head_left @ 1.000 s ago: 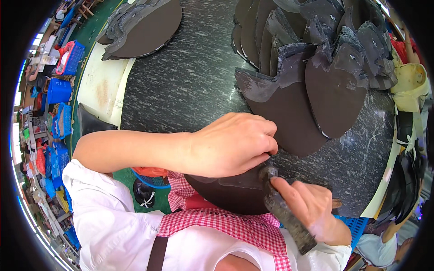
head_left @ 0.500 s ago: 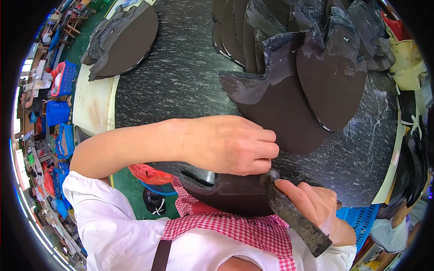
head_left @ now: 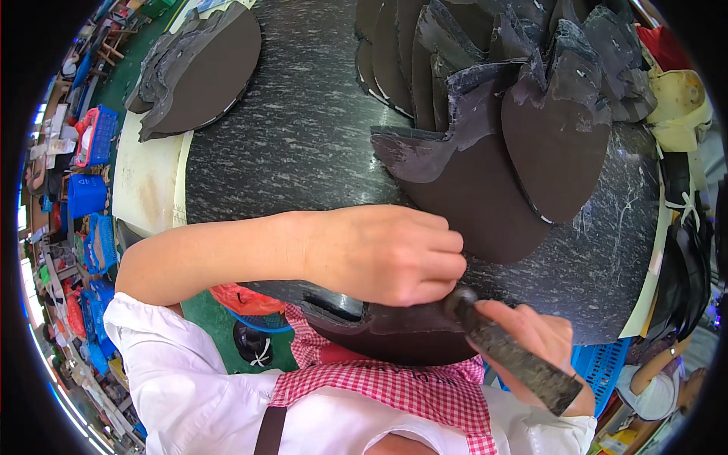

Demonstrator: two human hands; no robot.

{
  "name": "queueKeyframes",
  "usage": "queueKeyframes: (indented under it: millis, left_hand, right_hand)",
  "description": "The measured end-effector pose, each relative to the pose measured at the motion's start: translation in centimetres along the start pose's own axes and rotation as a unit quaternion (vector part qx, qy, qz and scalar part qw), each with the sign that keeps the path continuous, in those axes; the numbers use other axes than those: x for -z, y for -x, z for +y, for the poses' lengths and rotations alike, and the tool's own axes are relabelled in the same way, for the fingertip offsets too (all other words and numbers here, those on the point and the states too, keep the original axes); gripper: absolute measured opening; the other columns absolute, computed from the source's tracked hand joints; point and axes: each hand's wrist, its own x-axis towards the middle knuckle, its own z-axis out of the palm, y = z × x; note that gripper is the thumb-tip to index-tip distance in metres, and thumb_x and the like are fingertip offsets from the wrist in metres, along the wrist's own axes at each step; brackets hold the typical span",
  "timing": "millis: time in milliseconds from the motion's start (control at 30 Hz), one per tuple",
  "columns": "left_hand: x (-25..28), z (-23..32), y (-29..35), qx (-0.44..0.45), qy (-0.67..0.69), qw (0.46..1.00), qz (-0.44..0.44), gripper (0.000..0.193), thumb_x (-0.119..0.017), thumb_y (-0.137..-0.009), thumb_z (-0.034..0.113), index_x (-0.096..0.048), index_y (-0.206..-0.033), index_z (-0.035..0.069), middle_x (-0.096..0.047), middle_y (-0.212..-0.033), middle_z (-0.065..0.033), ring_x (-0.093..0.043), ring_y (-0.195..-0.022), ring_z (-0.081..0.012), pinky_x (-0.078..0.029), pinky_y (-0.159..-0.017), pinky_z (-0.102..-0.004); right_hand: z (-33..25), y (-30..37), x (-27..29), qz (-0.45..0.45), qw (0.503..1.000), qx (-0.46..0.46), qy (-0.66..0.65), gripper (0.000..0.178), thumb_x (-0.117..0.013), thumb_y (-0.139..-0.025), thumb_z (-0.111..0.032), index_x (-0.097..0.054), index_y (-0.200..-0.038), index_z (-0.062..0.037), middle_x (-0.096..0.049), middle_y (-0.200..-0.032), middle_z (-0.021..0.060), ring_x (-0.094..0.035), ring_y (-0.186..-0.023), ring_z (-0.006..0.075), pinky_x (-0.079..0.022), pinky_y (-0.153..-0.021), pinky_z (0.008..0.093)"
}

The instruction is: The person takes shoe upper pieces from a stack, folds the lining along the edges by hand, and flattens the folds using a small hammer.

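A dark brown, leather-like shoe piece (head_left: pixel 409 345) lies at the near table edge, its grey margin and a cut-out toward its left end showing. My left hand (head_left: pixel 394 258) is closed, its knuckles up and curled fingers at the far margin of this piece; the fingertips are hidden. My right hand (head_left: pixel 531 334) grips a worn metal hammer (head_left: pixel 523 360). The hammer's round face is beside my left fingers, above the piece's right end, while its long flat end points toward me. I cannot see the handle.
Overlapping dark pieces (head_left: pixel 485 182) spread across the table's far right. A smaller stack (head_left: pixel 216 76) sits at the far left. The dark streaked tabletop (head_left: pixel 303 152) has pale edges. Below are a blue basket (head_left: pixel 599 371) at right and a red bag (head_left: pixel 246 298) at left.
The hammer's flat end has swung right and slightly up, with my right hand shifting along. My left hand has dipped a little toward me. The view has shifted slightly.
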Motion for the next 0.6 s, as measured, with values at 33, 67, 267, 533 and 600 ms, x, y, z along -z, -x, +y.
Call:
queueKeyframes:
  millis: [33,67,267,533,600]
  left_hand:
    - [0.0,0.2,0.1,-0.033,-0.05,0.998,-0.009,0.02,-0.067,-0.073,0.009,-0.066,-0.09,-0.002,-0.062,-0.097,-0.0114,-0.061,-0.084,-0.0231,-0.052,-0.076,-0.0329]
    - [0.1,0.2,0.2,-0.034,-0.051,0.998,-0.007,0.02,-0.067,-0.073,0.009,-0.066,-0.09,-0.002,-0.062,-0.097,-0.0114,-0.061,-0.084,-0.0231,-0.052,-0.076,-0.0329]
    - [0.0,0.4,0.1,-0.081,-0.107,0.99,-0.04,0.023,-0.063,-0.073,0.013,-0.065,-0.089,-0.004,-0.063,-0.099,-0.0115,-0.062,-0.085,-0.0215,-0.053,-0.079,-0.0318]
    - [-0.4,0.8,0.8,0.131,0.084,0.984,0.088,0.025,-0.066,-0.072,0.012,-0.066,-0.094,0.001,-0.061,-0.094,-0.0112,-0.06,-0.082,-0.025,-0.048,-0.069,-0.038]
    - [-0.4,1.4,0.7,0.124,0.067,0.987,0.082,0.026,-0.065,-0.068,0.012,-0.066,-0.091,-0.001,-0.061,-0.094,-0.0117,-0.06,-0.08,-0.0249,-0.05,-0.071,-0.0375]
  right_hand:
    - [-0.1,0.0,0.4,0.01,1.0,-0.026,0.011,0.053,-0.07,-0.069,-0.007,-0.063,-0.122,0.0,-0.051,-0.069,0.0043,-0.057,-0.052,0.0158,-0.046,-0.046,0.0301]
    - [-0.2,-0.1,0.6,0.02,0.998,-0.052,0.022,0.054,-0.071,-0.069,-0.008,-0.063,-0.121,0.0002,-0.054,-0.071,0.0052,-0.059,-0.053,0.0167,-0.046,-0.047,0.0304]
    - [0.6,-1.3,0.0,0.057,0.997,-0.036,-0.024,0.046,-0.071,-0.071,-0.009,-0.066,-0.116,0.0012,-0.056,-0.068,0.0072,-0.06,-0.051,0.0185,-0.045,-0.045,0.0312]
    - [0.6,-1.1,-0.6,0.037,0.999,-0.031,0.001,0.05,-0.071,-0.069,-0.01,-0.066,-0.117,-0.0006,-0.054,-0.068,0.005,-0.057,-0.05,0.0173,-0.043,-0.045,0.0294]
    - [0.8,-0.9,-0.6,0.027,0.999,-0.012,0.031,0.051,-0.071,-0.069,-0.009,-0.065,-0.118,-0.0003,-0.052,-0.068,0.0051,-0.056,-0.049,0.0171,-0.043,-0.044,0.0295]
